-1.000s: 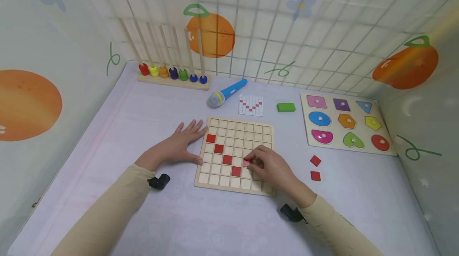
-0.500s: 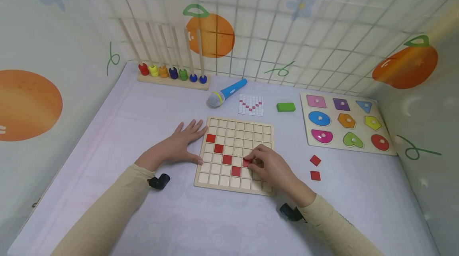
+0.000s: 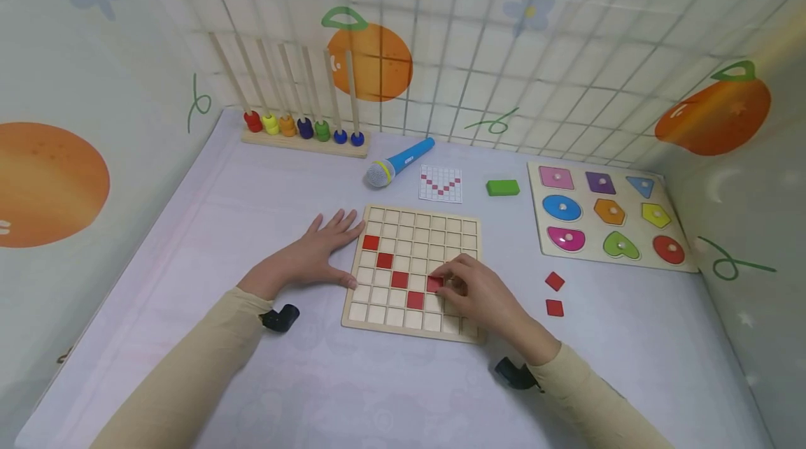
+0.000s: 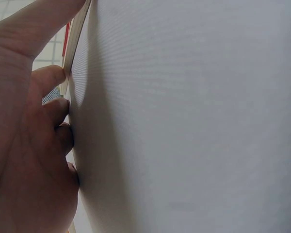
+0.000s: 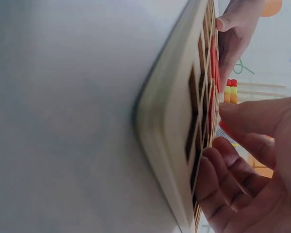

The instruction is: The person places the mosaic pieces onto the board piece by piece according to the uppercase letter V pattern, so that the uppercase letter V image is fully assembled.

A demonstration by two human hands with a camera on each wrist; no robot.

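A wooden grid board [image 3: 412,333] lies flat in the middle of the table, with a stepped line of red square tiles [image 3: 399,280] in its cells. My right hand [image 3: 481,289] is over the board's right half, thumb and index finger pinching a red tile [image 3: 434,284] at a cell right of the lowest red one. In the right wrist view a bit of red shows between thumb and fingers [image 5: 254,145]. My left hand [image 3: 315,253] is spread beside the board, thumb and fingertips at its left edge. The left wrist view shows its palm [image 4: 34,141] close over the table.
Two loose red tiles [image 3: 555,308] lie right of the board. Behind it are a blue microphone [image 3: 403,161], a small pattern card [image 3: 440,184] and a green block [image 3: 502,187]. A bead rack [image 3: 305,145] stands back left, a shape puzzle [image 3: 595,232] back right.
The red tile in my right fingers has tipped from a slant to lying flatter at its cell. Both hands have otherwise stayed almost in place.
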